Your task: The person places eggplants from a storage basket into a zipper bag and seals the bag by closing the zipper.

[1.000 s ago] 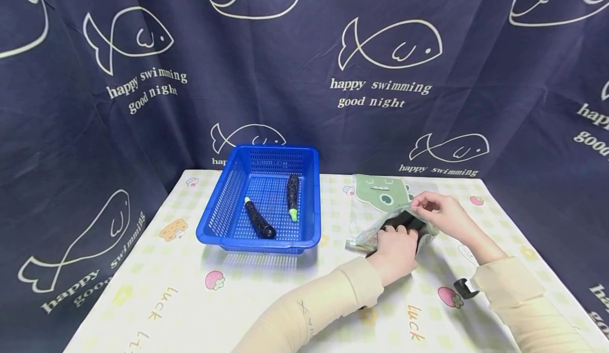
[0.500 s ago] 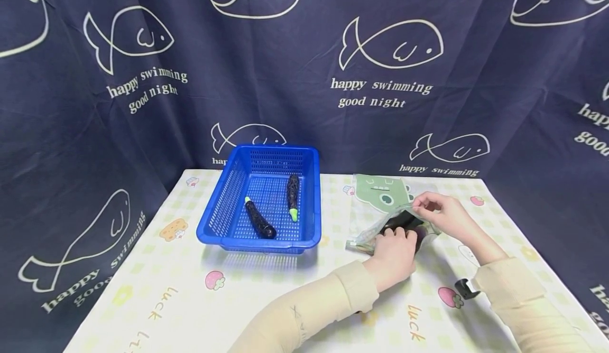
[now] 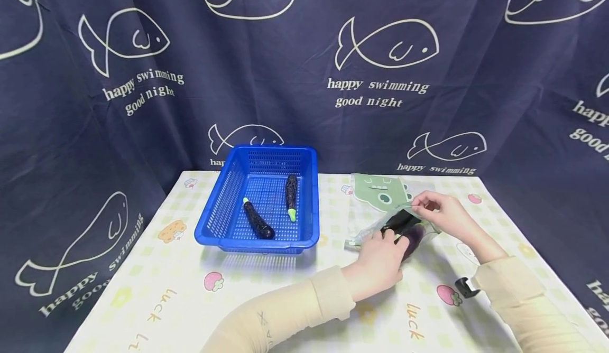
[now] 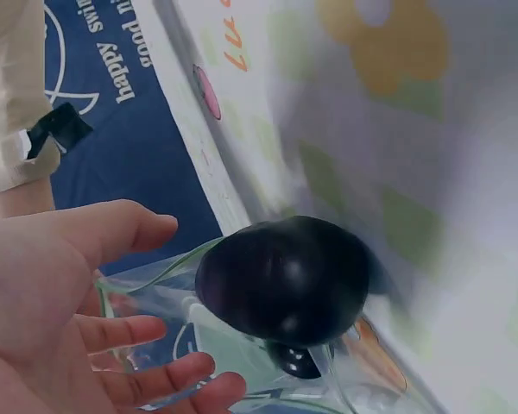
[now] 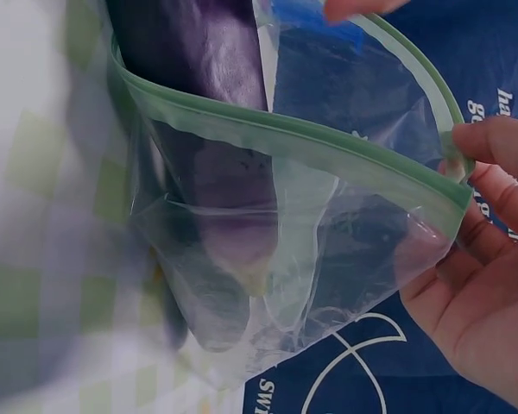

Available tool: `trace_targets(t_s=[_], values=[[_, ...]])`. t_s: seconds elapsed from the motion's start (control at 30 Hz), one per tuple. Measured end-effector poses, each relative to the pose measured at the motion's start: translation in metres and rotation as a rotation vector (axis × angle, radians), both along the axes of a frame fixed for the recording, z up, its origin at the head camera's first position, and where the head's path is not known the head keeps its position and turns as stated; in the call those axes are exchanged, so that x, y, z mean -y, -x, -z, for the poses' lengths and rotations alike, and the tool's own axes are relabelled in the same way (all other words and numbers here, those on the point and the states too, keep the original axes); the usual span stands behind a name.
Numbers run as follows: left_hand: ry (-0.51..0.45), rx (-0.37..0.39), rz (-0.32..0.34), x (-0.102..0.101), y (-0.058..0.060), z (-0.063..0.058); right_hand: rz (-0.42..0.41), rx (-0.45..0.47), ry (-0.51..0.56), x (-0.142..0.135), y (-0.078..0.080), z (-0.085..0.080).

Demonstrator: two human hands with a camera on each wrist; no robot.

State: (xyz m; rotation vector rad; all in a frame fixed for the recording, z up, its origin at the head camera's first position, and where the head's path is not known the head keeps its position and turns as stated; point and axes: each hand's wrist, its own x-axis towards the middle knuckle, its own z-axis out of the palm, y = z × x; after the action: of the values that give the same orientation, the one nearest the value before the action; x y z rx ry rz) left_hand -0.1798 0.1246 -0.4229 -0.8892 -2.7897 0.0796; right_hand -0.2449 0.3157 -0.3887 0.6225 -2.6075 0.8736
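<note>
A clear zip bag with a green seal (image 5: 285, 134) lies with its mouth apart, and my right hand (image 3: 441, 214) pinches one corner of that mouth. Inside, a purple eggplant (image 5: 233, 198) sticks partly out past the seal. A second dark eggplant (image 4: 295, 359) shows behind it in the left wrist view. My left hand (image 3: 378, 263) is beside the bag mouth; in the left wrist view its fingers (image 4: 168, 379) are spread and apart from the nearer eggplant end (image 4: 285, 280).
A blue plastic basket (image 3: 257, 244) stands to the left, holding two dark eggplants (image 3: 257, 220) with light green tips. Behind the open bag, another bag with a green cartoon print (image 3: 378, 192) lies flat on the patterned tablecloth (image 3: 166, 273). A dark blue curtain (image 3: 285, 94) hangs behind.
My left hand has let go of the eggplant and drawn back toward the lower left, uncovering more of it. The right hand stays at the bag's corner.
</note>
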Motion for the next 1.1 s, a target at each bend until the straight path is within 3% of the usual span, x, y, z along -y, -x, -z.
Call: trace_targets(t_s=[0.23, 0.53, 0.8, 1.1], values=[[0.041, 0.019, 0.028, 0.017, -0.008, -0.001, -0.001, -0.003, -0.012, -0.001, 0.001, 0.001], [0.012, 0.073, 0.011, 0.031, -0.008, 0.006, -0.003, 0.006, -0.022, -0.002, 0.000, 0.000], [0.041, -0.027, 0.065, 0.032, -0.007, 0.018, 0.019, 0.010, -0.032, -0.003, -0.001, 0.001], [0.015, -0.055, 0.084, 0.027, -0.003, 0.031, 0.020, 0.015, -0.021, -0.003, -0.001, 0.000]])
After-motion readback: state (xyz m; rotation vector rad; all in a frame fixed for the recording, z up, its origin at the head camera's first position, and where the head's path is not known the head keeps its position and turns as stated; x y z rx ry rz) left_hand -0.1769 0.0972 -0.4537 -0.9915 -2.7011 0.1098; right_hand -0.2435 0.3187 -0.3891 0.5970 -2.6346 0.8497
